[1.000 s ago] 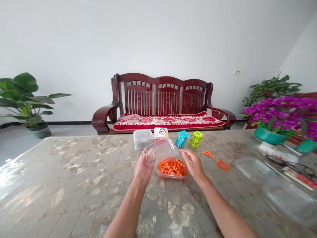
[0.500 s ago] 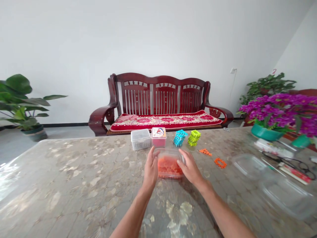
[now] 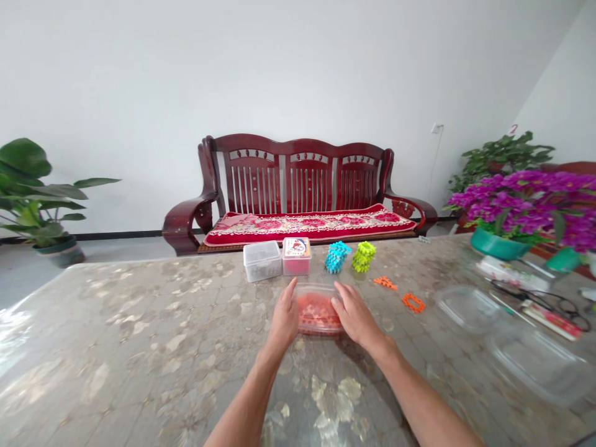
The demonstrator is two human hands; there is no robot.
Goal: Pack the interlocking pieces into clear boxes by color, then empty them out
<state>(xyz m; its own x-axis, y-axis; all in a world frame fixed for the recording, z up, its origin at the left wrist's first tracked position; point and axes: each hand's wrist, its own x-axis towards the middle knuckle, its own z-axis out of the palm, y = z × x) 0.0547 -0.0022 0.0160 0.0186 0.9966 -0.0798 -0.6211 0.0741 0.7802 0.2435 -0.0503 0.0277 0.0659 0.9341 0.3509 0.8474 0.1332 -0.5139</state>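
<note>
A clear plastic box (image 3: 319, 310) full of small orange pieces stands in front of me, slightly blurred. My left hand (image 3: 284, 315) grips its left side, thumb near the upper rim. On the opposite side my right hand (image 3: 354, 313) presses against the wall, fingers partly hidden behind it. Beyond the box are a clear container (image 3: 262, 262) and a box with a printed lid and pink contents (image 3: 297, 257). To their right, a blue linked-bead piece (image 3: 336, 257) and a lime green one (image 3: 364, 257) stand upright. Two flat orange pieces lie nearer, one a strip (image 3: 385, 283), the other a ring (image 3: 413, 303).
Two clear lids (image 3: 468, 308) (image 3: 540, 363) lie on the right of the patterned table (image 3: 139, 347). Near them are black-framed glasses (image 3: 554, 298), a red and white packet (image 3: 552, 320) and purple flowers in a teal pot (image 3: 500, 244). A wooden bench (image 3: 305, 149) stands behind.
The box of orange pieces has tipped or dropped slightly, its far rim now lower in view. Both hands have stayed on its sides. The whole view has shifted a little.
</note>
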